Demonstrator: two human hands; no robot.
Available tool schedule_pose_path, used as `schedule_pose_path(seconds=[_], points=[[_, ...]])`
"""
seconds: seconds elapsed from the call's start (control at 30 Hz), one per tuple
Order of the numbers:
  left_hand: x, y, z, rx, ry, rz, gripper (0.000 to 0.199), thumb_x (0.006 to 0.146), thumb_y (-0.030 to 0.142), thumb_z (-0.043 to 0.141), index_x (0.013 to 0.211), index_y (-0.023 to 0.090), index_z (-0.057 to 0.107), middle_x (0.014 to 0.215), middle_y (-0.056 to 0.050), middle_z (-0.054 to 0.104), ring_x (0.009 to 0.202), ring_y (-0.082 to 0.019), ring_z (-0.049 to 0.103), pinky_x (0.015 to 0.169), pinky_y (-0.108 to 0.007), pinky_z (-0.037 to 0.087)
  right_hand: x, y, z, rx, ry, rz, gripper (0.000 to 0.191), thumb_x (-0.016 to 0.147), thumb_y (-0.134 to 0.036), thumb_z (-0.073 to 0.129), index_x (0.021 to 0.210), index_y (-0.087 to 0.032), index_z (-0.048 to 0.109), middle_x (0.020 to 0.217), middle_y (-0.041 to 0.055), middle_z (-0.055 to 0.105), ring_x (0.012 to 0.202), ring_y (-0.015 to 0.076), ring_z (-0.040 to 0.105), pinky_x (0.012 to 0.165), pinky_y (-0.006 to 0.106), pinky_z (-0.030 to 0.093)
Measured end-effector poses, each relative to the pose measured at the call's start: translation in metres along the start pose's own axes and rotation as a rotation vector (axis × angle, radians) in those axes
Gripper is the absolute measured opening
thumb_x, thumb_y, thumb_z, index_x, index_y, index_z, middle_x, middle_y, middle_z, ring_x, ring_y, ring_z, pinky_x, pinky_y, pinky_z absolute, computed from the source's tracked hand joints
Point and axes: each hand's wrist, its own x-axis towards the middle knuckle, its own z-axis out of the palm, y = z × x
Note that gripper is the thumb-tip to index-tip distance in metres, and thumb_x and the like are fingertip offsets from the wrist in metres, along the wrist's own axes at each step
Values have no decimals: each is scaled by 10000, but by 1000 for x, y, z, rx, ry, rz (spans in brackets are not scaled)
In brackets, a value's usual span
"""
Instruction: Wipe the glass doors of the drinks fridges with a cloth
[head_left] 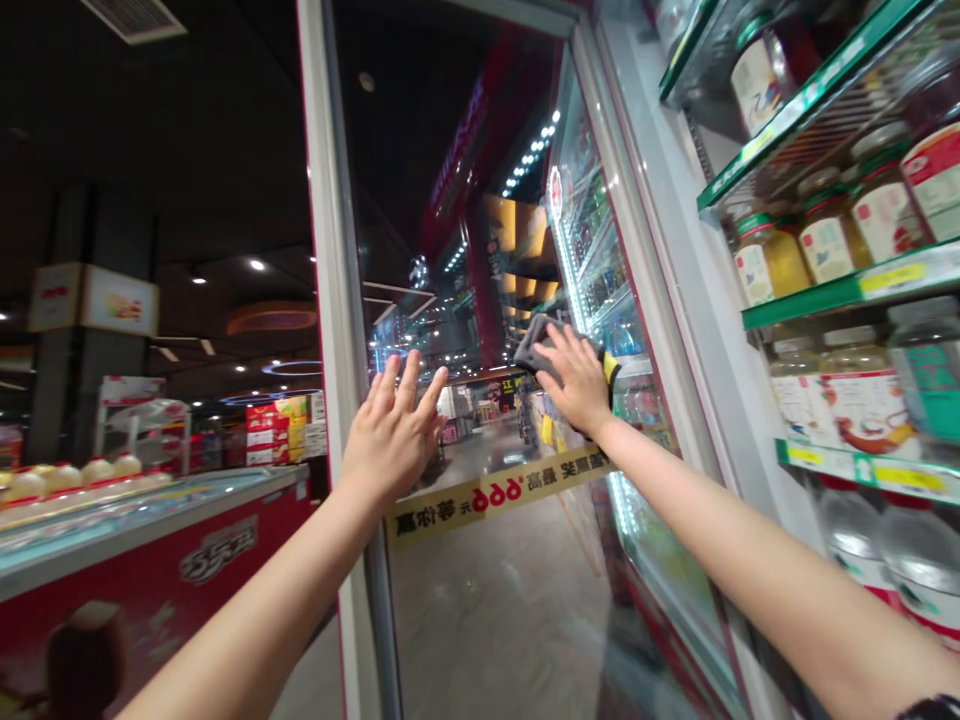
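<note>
A tall glass door [487, 600] in a pale metal frame stands open in front of me. My right hand [574, 380] holds a grey cloth with a yellow-and-black edge [534, 345] flat against the inner side of the glass, fingers spread over it. Nearer the door's left frame, my left hand [394, 425] is raised with its fingers apart and nothing in it. It appears to rest on the glass by that frame; its exact contact is hard to tell. A yellow printed strip [499, 495] runs across the pane below both hands, its lettering reversed.
Close on the right, fridge shelves with green edges [847, 290] carry bottles and jars of drinks [825, 235]. At the left stands a red chest freezer [150, 590] with round-topped containers [67, 480] on it. Bright shelves and lights show in or through the glass.
</note>
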Motion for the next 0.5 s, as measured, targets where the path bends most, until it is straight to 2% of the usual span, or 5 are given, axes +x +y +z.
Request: schedule_pose_path(seconds=[0.13,0.2,0.27,0.37,0.5], points=[[-1,0,1,-37,-2,-16,604,964,327,538,1544,239,398,1673,-98,147,1549,-336,134,1236,-544,269,-22,-16,-14,109,-223,-318,321,955,-330,536,1245,-267,659,1557,35,484,1508,262,328,1208,524,298],[-2,0,1,-50,-4,-20,612,962,335,540,1548,243,392,1676,-95,151,1552,-335,127,1238,-551,262,-24,-4,-18,101,-211,-275,333,946,-339,543,1250,-261,655,1531,45,517,1487,266,367,1197,517,320],[-3,1,2,-54,-6,-24,621,960,341,541,1554,256,378,1680,-84,154,1555,-328,118,1242,-556,250,-11,5,-12,39,-101,-88,422,960,-359,515,1360,-250,592,1553,68,488,1488,293,361,1187,538,323],[-4,2,2,-49,-13,-34,623,963,344,536,1557,260,370,1685,-78,152,1559,-317,113,1248,-549,235,21,-12,5,-45,35,135,539,988,-381,466,1515,-269,447,1613,81,394,1509,341,306,1185,598,283],[-4,0,1,-57,-22,-27,591,973,313,512,1547,242,393,1679,-94,178,1558,-309,137,1249,-527,240,26,-49,7,-22,-133,-149,523,999,-388,476,1519,-339,445,1648,28,330,1535,321,242,1210,579,250]])
